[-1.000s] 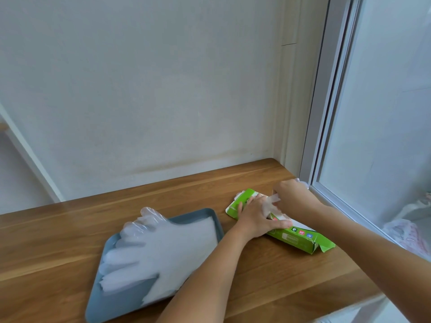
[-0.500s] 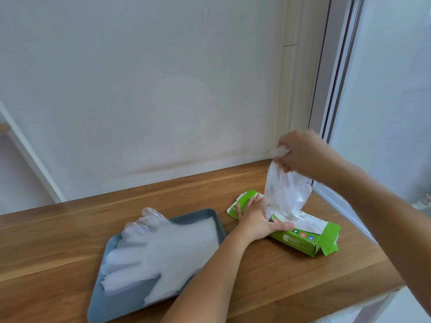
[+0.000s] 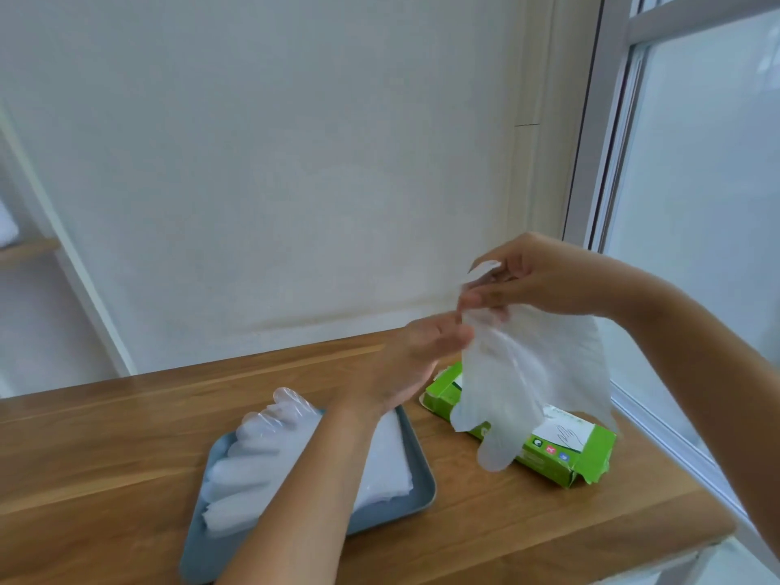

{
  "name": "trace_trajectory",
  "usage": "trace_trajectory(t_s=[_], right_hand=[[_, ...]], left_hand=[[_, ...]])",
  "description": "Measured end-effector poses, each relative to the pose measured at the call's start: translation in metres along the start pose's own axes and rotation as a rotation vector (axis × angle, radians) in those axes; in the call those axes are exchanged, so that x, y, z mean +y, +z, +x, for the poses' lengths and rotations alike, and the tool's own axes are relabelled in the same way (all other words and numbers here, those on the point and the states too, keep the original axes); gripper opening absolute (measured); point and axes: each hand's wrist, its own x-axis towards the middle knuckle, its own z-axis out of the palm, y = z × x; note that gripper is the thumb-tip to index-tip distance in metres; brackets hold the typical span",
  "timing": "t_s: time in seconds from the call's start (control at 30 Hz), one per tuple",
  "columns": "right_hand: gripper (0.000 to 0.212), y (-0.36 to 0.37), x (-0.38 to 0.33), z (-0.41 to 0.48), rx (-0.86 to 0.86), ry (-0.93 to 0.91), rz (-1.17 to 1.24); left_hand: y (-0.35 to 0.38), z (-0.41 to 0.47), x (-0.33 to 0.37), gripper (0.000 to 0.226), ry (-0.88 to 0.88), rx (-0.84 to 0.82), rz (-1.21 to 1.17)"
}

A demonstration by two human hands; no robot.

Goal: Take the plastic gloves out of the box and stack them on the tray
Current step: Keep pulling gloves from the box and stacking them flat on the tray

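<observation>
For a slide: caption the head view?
Right hand pinches a plastic glove above the green box, left hand open beside it.

A wooden worktop point(image 3: 105, 458) runs from left to right against a plain white wall point(image 3: 274, 162). A white-framed window point(image 3: 696, 183) stands at the right, and a wooden shelf edge point(image 3: 25, 251) shows at the far left.

The glove point(image 3: 532, 373) above the bench's right edge is seen to be thin plastic film, cloudy and translucent, softly creased, and whiter and faintly grained at the cuff. The stack point(image 3: 270, 453) is made of the same film, glossier at the fingertips. The tray point(image 3: 422, 496) is finished smooth and matt; its material cannot be told. The box point(image 3: 586, 453) is printed card with a slight sheen. The bench point(image 3: 105, 449) is grained wood, satin-finished. The wall point(image 3: 274, 162) is matt and finely textured.
</observation>
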Motion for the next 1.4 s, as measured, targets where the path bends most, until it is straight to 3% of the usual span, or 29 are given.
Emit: trace_trajectory(t_s=[0.1, 0.3, 0.4, 0.53, 0.7, 0.77, 0.8, 0.87, 0.9, 1.07, 1.2, 1.27, 1.4], right_hand=[[0.024, 0.018, -0.007, 0.004, -0.061, -0.027, 0.015], [0.013, 0.038, -0.024, 0.008, -0.158, -0.01, 0.041], [0.024, 0.039, -0.036, 0.011, -0.18, -0.022, 0.098], [0.031, 0.042, -0.046, 0.018, -0.301, -0.044, 0.089], [0.02, 0.044, -0.055, 0.025, -0.421, -0.002, -0.055], [0.015, 0.048, -0.056, 0.027, -0.439, 0.013, -0.075], [0.016, 0.051, -0.056, 0.029, -0.43, 0.024, -0.081], [0.016, 0.059, -0.053, 0.036, -0.385, 0.044, -0.106], [0.016, 0.065, -0.051, 0.041, -0.36, 0.04, -0.124], [0.013, 0.099, -0.029, 0.07, -0.129, 0.003, -0.263], [0.007, 0.127, -0.008, 0.088, 0.271, -0.102, -0.308], [0.008, 0.137, 0.001, 0.091, 0.418, -0.216, -0.278], [0.011, 0.16, 0.014, 0.08, 0.54, -0.402, -0.34]], left_hand=[[0.002, -0.015, 0.013, 0.054, -0.026, 0.03, -0.006], [-0.01, -0.044, 0.028, 0.07, -0.04, -0.103, -0.129], [-0.016, -0.057, 0.031, 0.078, -0.057, -0.088, -0.206], [-0.025, -0.077, 0.035, 0.031, -0.089, -0.018, -0.104], [-0.042, -0.106, 0.048, 0.005, -0.087, -0.059, 0.07], [-0.052, -0.116, 0.049, 0.015, -0.124, -0.027, 0.11], [-0.06, -0.12, 0.047, 0.03, -0.152, 0.01, 0.142], [-0.076, -0.125, 0.044, 0.054, -0.205, 0.105, 0.277], [-0.084, -0.127, 0.043, 0.055, -0.226, 0.153, 0.357], [-0.119, -0.128, 0.036, 0.023, -0.303, 0.332, 0.71], [-0.144, -0.121, 0.025, 0.02, -0.126, 0.561, 0.984], [-0.151, -0.12, 0.019, 0.021, 0.052, 0.65, 1.133], [-0.154, -0.13, -0.001, 0.012, 0.348, 0.687, 1.402]])
